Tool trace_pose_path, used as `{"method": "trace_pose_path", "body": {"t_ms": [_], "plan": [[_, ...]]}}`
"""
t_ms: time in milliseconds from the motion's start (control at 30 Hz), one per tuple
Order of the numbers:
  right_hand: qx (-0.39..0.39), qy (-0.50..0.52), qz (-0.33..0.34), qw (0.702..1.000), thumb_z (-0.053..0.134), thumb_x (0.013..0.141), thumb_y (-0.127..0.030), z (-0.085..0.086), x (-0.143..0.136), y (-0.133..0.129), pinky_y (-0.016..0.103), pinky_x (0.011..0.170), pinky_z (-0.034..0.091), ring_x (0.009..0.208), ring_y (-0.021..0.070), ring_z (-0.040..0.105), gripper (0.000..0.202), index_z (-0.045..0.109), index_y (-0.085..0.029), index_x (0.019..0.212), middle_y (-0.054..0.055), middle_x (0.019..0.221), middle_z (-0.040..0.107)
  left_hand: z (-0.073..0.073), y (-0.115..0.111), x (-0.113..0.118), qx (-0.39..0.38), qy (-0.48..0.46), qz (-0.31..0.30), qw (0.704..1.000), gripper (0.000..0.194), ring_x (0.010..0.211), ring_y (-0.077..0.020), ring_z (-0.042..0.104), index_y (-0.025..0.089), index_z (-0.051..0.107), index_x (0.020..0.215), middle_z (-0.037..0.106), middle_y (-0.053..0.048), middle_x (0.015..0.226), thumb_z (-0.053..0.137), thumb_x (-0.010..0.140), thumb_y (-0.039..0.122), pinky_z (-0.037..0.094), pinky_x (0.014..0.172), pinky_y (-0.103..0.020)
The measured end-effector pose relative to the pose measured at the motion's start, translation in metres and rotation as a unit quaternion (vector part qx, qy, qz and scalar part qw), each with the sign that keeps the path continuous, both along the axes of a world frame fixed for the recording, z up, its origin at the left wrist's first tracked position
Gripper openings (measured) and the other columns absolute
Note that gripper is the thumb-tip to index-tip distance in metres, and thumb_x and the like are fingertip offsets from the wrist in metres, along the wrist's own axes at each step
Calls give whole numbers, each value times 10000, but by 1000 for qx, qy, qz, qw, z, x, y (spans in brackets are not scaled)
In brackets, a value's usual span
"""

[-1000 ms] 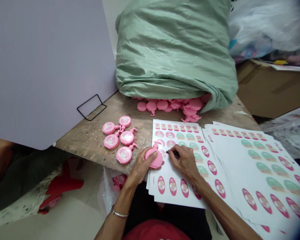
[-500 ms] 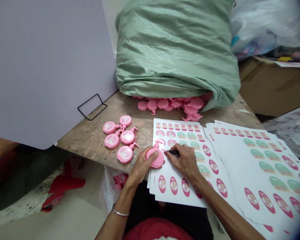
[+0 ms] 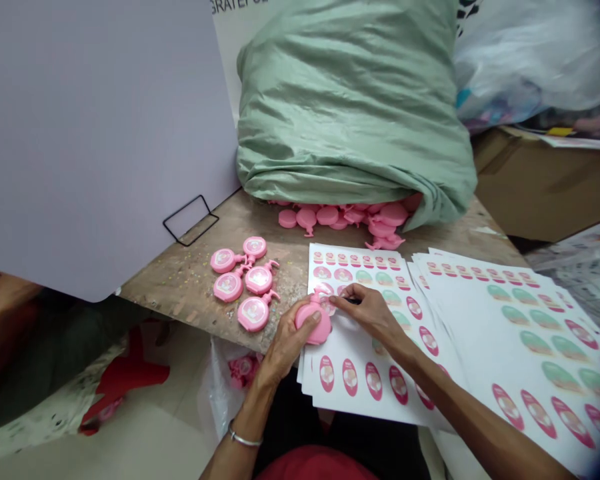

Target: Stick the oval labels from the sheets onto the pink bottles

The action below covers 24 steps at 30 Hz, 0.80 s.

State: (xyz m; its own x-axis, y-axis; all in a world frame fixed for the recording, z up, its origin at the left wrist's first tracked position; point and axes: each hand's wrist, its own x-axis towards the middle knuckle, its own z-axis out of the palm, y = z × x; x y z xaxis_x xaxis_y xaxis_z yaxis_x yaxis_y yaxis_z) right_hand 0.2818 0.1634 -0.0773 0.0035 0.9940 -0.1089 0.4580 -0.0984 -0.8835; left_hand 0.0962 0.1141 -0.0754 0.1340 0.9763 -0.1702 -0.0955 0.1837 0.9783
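Observation:
My left hand is closed on a pink pump-bottle piece over the left part of a sticker sheet. Beside that piece, my right hand pinches a small round sticker at its edge, with a dark tool partly hidden in its fingers. Several pink pieces with round labels lie on the table to the left. A second stack of sticker sheets is at the right.
A green cloth sack stands at the back, with plain pink pieces spilling from its mouth. A grey panel with a black wire frame is on the left. A cardboard box sits at the right. Another person's arm shows at far left.
The round sticker is now off the sheet, between my right fingers and close to the pink piece. The view has shifted slightly, and my left hand still holds the piece.

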Motion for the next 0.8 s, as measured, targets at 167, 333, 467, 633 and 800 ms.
{"method": "trace_pose_path", "body": {"t_ms": [167, 333, 467, 633, 800], "plan": [[-32, 92, -46, 994, 688, 704, -585, 20, 12, 1, 236, 444, 292, 491, 88, 381, 419, 540, -195, 673, -46, 557, 473, -4, -6, 5, -46, -129, 59, 989, 505, 985, -275, 657, 156, 592, 1189, 658, -102, 1060, 685, 781, 438, 566, 815, -380], [50, 98, -25, 994, 692, 741, -519, 39, 1, -30, 281, 644, 482, 769, 185, 605, 331, 719, -207, 848, 38, 828, 692, 16, -10, 4, -84, -220, 89, 968, 493, 903, -241, 677, 171, 564, 1199, 631, -126, 1155, 639, 820, 477, 602, 698, -347], [59, 104, 13, 993, 681, 771, -476, 39, -19, -48, 370, 799, 527, 906, 248, 656, 316, 754, -228, 955, 55, 965, 736, 28, -12, 5, -113, -264, 103, 952, 480, 1036, -250, 620, 193, 604, 1198, 617, -116, 1232, 562, 859, 530, 610, 734, -339], [55, 103, 20, 993, 678, 783, -467, 36, -26, -54, 331, 747, 538, 874, 228, 668, 314, 751, -230, 976, 44, 968, 741, 31, -17, 8, -122, -278, 85, 949, 423, 1021, -244, 629, 175, 645, 1148, 653, -103, 1153, 531, 893, 492, 617, 743, -368], [58, 114, 19, 992, 687, 773, -469, 39, -27, -55, 307, 680, 537, 735, 195, 665, 320, 748, -211, 953, 29, 799, 732, 33, -19, 8, -118, -264, 80, 954, 428, 1014, -239, 637, 170, 647, 1143, 644, -105, 1161, 506, 905, 498, 622, 732, -360]]}}
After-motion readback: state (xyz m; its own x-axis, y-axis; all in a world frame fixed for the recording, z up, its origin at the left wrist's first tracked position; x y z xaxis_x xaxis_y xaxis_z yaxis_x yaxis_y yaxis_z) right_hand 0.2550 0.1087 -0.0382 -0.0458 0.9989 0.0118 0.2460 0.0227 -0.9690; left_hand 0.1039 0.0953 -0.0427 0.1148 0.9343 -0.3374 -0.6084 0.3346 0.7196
